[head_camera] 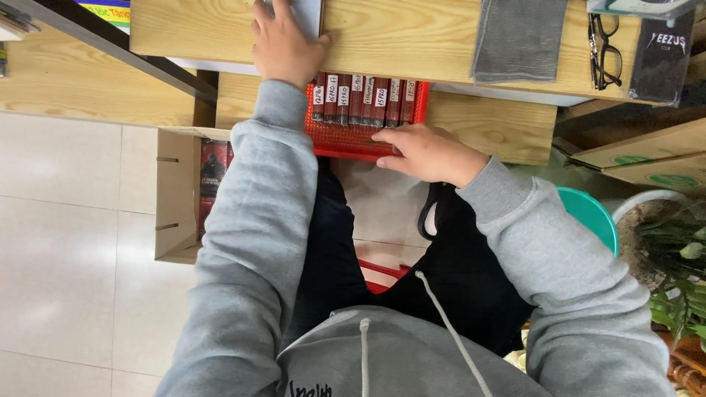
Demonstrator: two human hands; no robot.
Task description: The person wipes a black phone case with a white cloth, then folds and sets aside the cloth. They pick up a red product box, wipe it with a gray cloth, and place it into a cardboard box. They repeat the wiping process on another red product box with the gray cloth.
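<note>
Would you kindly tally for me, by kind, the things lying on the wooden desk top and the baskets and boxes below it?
Grey cloth: 1
Pair of black glasses: 1
Black packet: 1
White sheet under the left hand: 1
Red basket, touched by the right hand: 1
Cardboard box: 1
Total: 6

Your right hand (426, 152) rests at the near rim of the red basket (346, 147), whose far half sits under the tabletop (397, 37) edge, so there is little room above the row of dark boxes (364, 99). Your left hand (283, 44) lies on the tabletop. The cardboard box (176, 195) blocks the left; tiled floor (73, 242) beyond it lies open.
</note>
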